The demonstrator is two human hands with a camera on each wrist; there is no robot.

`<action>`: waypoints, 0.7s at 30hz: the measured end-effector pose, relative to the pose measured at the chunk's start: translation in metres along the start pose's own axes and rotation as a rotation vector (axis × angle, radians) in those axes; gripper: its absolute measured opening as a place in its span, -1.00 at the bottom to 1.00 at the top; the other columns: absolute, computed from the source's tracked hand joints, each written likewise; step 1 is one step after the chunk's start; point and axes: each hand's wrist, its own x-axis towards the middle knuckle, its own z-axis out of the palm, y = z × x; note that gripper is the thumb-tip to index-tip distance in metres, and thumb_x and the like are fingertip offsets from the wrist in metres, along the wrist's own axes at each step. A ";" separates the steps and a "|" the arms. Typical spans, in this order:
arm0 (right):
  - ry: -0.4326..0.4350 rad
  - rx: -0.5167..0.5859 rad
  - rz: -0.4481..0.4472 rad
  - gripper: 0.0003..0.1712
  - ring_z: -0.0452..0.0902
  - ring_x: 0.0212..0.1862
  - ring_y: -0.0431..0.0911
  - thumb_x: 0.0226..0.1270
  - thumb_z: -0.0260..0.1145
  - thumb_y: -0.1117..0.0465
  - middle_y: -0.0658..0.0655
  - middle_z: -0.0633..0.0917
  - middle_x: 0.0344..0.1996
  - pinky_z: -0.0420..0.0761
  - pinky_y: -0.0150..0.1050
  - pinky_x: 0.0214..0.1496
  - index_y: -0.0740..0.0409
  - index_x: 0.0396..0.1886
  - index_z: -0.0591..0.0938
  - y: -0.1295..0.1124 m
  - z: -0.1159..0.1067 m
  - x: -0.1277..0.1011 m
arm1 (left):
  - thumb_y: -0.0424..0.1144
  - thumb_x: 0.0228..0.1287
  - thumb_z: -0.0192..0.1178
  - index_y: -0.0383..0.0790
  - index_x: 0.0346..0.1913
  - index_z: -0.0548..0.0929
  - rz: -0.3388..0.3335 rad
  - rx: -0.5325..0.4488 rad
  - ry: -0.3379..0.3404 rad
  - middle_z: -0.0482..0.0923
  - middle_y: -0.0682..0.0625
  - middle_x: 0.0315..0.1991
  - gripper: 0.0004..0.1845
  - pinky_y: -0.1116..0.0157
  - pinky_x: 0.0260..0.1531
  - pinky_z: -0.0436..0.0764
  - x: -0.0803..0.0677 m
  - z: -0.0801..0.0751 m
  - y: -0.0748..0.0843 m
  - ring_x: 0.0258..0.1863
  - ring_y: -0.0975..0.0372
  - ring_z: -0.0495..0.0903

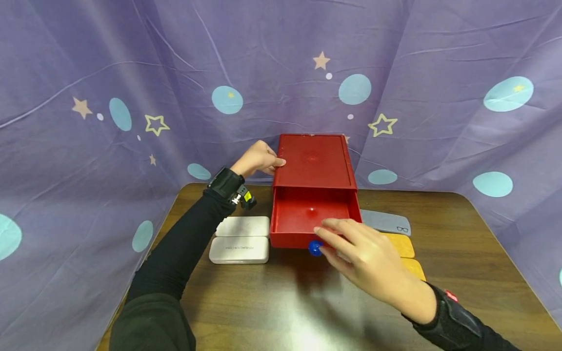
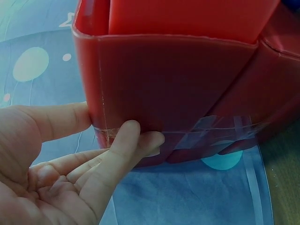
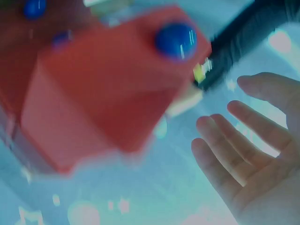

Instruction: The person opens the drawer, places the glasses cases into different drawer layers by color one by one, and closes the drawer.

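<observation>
Red drawer box (image 1: 312,165), left-wrist view alone shows taped corner, left hand (image 2: 61,173) touching

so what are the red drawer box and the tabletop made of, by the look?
Red drawer box: probably glossy moulded plastic; there is a bright glare spot inside the open drawer and thin, even walls. Blue knob: likely plastic too. Table: dark wood or wood-look laminate, faint grain, sheen near the front.

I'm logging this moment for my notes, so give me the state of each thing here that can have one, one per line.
red box: upright on the table, steadied from behind.
drawer: pulled out, nothing visible inside.
blue knob: on the drawer front, not gripped.
left hand: fingers pressed against the box's rear left corner.
right hand: open, fingers straight, by the knob.
white cases: two, closed, flat.
grey case: closed, flat.
yellow cases: flat, partly hidden.
</observation>
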 end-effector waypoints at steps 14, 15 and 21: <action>-0.086 -0.051 0.237 -0.45 0.60 0.13 0.12 0.37 0.43 0.03 0.23 0.66 0.18 0.59 -0.30 0.05 0.10 0.30 0.63 0.091 -0.053 0.009 | -0.36 0.32 0.36 -0.59 0.05 0.65 0.000 0.008 0.011 0.67 -0.33 0.02 -0.64 0.21 -0.07 0.80 0.001 0.000 0.000 -0.18 0.03 0.82; -0.108 -0.059 0.265 -0.41 0.59 0.16 0.13 0.29 0.48 0.13 0.24 0.65 0.20 0.62 -0.22 0.07 0.10 0.31 0.62 0.098 -0.053 0.007 | -0.35 0.31 0.37 -0.59 0.04 0.65 -0.002 0.009 0.012 0.68 -0.32 0.01 -0.64 0.20 -0.06 0.80 0.001 0.000 0.000 -0.19 0.05 0.82; -0.235 -0.063 0.418 -0.25 0.50 0.25 0.24 0.11 0.56 0.33 0.30 0.59 0.25 0.57 0.26 0.12 0.17 0.36 0.55 0.136 -0.046 -0.012 | -0.36 0.31 0.38 -0.59 0.07 0.64 -0.005 -0.016 0.003 0.68 -0.33 0.03 -0.62 0.09 0.07 0.74 0.004 0.001 -0.002 -0.14 0.01 0.81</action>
